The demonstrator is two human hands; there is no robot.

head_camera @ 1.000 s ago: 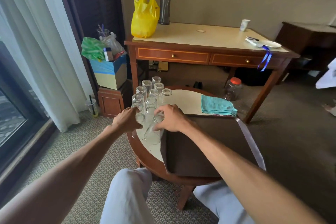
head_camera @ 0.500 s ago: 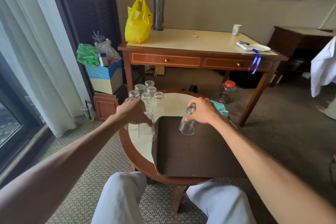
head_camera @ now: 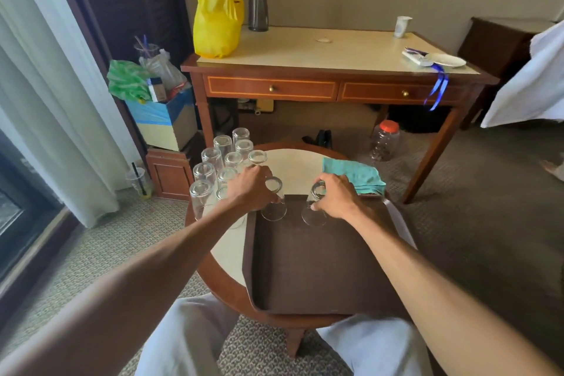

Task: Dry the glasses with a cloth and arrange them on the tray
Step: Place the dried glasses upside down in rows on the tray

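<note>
Brown tray (head_camera: 320, 268): left hand (head_camera: 250, 189) grips left glass (head_camera: 274, 206), right hand (head_camera: 335, 197) right glass (head_camera: 312, 215).

I see clear, glossy glasses (head_camera: 212, 159), a matt dark-brown tray (head_camera: 320, 268), a soft teal woven cloth (head_camera: 354, 175), and a counter (head_camera: 219, 287) with a polished wood rim and smooth cream top.

Inverted glass (head_camera: 274, 207) gripped by left hand (head_camera: 250, 189), second glass (head_camera: 314, 214) in right hand (head_camera: 335, 197); both over tray (head_camera: 320, 268)
</note>
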